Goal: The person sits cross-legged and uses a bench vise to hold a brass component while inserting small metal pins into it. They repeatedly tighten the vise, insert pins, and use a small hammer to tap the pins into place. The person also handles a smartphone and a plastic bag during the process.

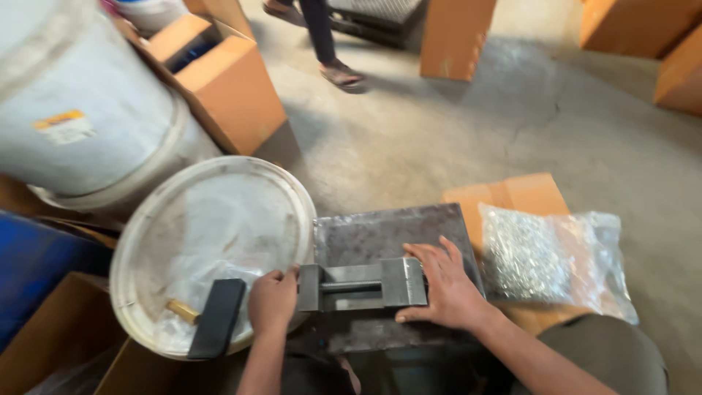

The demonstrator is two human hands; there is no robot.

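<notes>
Nearest, we record our left hand [272, 300], fingers curled around the left end of a grey steel block fixture [362, 285], a U-shaped piece with two upright ends and a rod running between them. Our right hand [444, 289] lies flat with fingers spread over the fixture's right end, pressing rather than gripping. The fixture sits on a dark, mottled steel plate [387, 234] directly in front of us.

To the left we list a white drum lid [212, 219], round and scuffed; on its near edge rests a hammer [216, 318] with a black rectangular head and a wooden handle. To the right, a clear plastic bag of small metal parts [545, 256] lies on a flattened cardboard box [512, 194], just beside the plate.

Farther off, we note a large white drum [80, 110] at upper left, an open cardboard carton [219, 80] beside it, more cartons along the far edge, and another person's sandalled foot [344, 74] on the concrete floor [453, 132].
</notes>
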